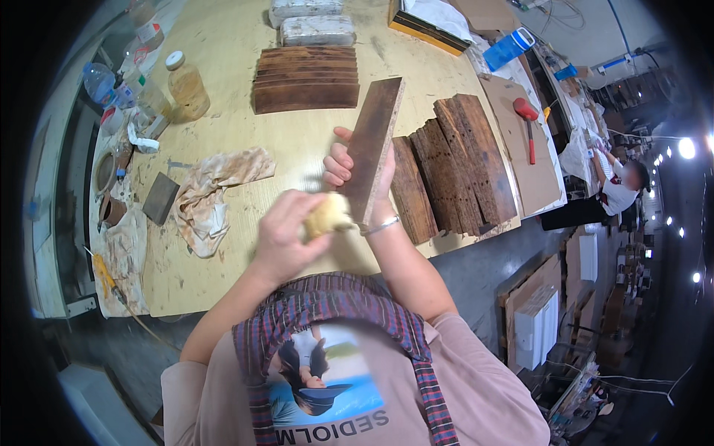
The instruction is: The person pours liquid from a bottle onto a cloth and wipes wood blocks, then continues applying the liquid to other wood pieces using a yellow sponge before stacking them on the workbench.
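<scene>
My right hand (341, 162) grips a dark brown wooden board (373, 141), holding it tilted up above the table with the fingers round its left edge. A pale yellow sponge (327, 215) is pinched in my left hand (286, 229), close by the board's lower end; the hand is slightly blurred. Just right of the board, stacked rough dark wood pieces (446, 175) lie in rows. Beyond my hands, several similar brown boards (306, 80) are lined up overlapping on the pale wooden table (223, 134).
Left of my hands lie a stained cloth (212, 189) and a dark flat block (160, 198). A jar of amber liquid (187, 88) and bottles stand at the left edge. Right are a red mallet (526, 119) on cardboard and a blue bottle (509, 50). Another person (613, 186) stands farther right.
</scene>
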A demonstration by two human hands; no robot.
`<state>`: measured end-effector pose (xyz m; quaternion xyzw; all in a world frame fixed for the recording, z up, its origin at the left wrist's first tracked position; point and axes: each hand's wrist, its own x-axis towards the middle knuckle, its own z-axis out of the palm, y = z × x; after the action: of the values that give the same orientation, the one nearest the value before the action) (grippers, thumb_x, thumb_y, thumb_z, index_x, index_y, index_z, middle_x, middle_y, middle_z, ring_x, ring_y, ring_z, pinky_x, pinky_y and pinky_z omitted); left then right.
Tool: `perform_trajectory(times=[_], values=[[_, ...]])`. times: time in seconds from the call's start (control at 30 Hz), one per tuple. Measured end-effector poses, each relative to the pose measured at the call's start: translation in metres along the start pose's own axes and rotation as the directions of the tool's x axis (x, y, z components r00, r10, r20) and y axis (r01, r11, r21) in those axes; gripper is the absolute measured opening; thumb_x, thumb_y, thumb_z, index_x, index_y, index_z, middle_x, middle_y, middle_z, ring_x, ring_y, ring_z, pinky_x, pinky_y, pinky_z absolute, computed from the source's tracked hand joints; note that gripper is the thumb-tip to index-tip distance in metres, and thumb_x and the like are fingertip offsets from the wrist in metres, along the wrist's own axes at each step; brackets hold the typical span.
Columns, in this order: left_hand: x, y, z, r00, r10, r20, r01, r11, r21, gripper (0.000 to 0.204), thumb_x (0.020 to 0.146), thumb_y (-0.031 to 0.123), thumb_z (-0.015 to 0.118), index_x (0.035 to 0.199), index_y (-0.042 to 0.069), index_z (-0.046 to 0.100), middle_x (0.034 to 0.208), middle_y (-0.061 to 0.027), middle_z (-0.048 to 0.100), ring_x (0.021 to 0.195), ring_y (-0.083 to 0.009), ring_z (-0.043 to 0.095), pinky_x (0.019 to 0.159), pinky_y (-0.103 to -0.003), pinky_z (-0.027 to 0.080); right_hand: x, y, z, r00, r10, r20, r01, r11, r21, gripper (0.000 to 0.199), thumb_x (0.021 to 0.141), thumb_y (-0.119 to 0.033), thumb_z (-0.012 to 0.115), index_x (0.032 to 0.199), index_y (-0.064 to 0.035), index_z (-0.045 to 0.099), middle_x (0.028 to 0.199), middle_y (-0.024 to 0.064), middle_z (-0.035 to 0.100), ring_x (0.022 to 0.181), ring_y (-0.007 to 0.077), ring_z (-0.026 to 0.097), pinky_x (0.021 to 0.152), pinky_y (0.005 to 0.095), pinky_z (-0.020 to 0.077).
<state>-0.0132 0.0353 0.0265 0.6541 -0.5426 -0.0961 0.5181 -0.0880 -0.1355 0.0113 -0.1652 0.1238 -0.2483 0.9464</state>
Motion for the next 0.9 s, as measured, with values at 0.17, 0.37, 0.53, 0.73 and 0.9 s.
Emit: perform_trajectory(times=[0.17, 0.37, 0.53, 0.73, 0.9], values=[[-0.017, -0.016, -0.014, 0.993, -0.069, -0.098, 0.079, 0.992, 0.1, 0.052, 0.066, 0.007, 0.078, 0.115, 0.001, 0.064, 0.094, -0.0133, 0.061, 0.084, -0.0291, 0.062, 0.076, -0.038, 0.052, -0.001, -0.005, -0.008, 0.989, 0.105, 0.1, -0.114, 0.989, 0.089, 0.081, 0.092, -0.072, 0.029, 0.126, -0.0027, 0.051, 0.068, 0.003, 0.041, 0.058, 0.0159, 0.038, 0.05, 0.0299, 0.0342], [0.011, 0.021, -0.007, 0.969, 0.247, 0.032, -0.249, 0.963, 0.104, 0.051, 0.064, 0.011, 0.076, 0.113, 0.001, 0.065, 0.097, -0.017, 0.064, 0.086, -0.0343, 0.064, 0.077, -0.039, 0.052, 0.002, 0.026, -0.012, 0.958, 0.233, 0.17, -0.227, 0.973, -0.051, 0.099, 0.084, -0.086, 0.025, 0.139, -0.005, 0.043, 0.095, 0.0122, 0.059, 0.071, 0.0192, 0.052, 0.054, 0.0309, 0.0442], [0.07, -0.029, -0.029, 0.986, 0.043, -0.162, 0.0, 0.967, 0.254, 0.039, 0.071, 0.018, 0.074, 0.107, 0.006, 0.067, 0.094, -0.0114, 0.065, 0.087, -0.0292, 0.065, 0.075, -0.038, 0.053, -0.023, 0.049, -0.007, 0.832, 0.54, 0.124, -0.545, 0.838, 0.009, 0.082, 0.09, -0.079, 0.029, 0.141, -0.0159, 0.042, 0.092, 0.0109, 0.052, 0.068, 0.0187, 0.048, 0.047, 0.0299, 0.0375], [0.091, -0.071, -0.064, 0.936, -0.103, -0.336, 0.199, 0.943, 0.265, 0.04, 0.076, 0.018, 0.077, 0.112, 0.004, 0.067, 0.101, -0.0114, 0.066, 0.091, -0.0273, 0.065, 0.078, -0.035, 0.052, -0.042, 0.049, -0.004, 0.826, 0.542, 0.158, -0.517, 0.838, -0.175, 0.089, 0.091, -0.072, 0.032, 0.152, -0.0074, 0.025, 0.083, 0.0078, 0.044, 0.061, 0.015, 0.043, 0.042, 0.0245, 0.0347], [0.079, -0.076, -0.066, 0.883, -0.357, -0.303, 0.387, 0.921, 0.041, 0.046, 0.077, 0.018, 0.078, 0.117, 0.0, 0.066, 0.106, -0.0118, 0.066, 0.091, -0.0187, 0.065, 0.079, -0.032, 0.052, -0.051, 0.041, -0.005, 0.8, 0.578, 0.16, -0.562, 0.815, -0.138, 0.093, 0.085, -0.069, 0.04, 0.15, -0.004, 0.028, 0.082, 0.0076, 0.045, 0.059, 0.0146, 0.044, 0.04, 0.0252, 0.0371]])
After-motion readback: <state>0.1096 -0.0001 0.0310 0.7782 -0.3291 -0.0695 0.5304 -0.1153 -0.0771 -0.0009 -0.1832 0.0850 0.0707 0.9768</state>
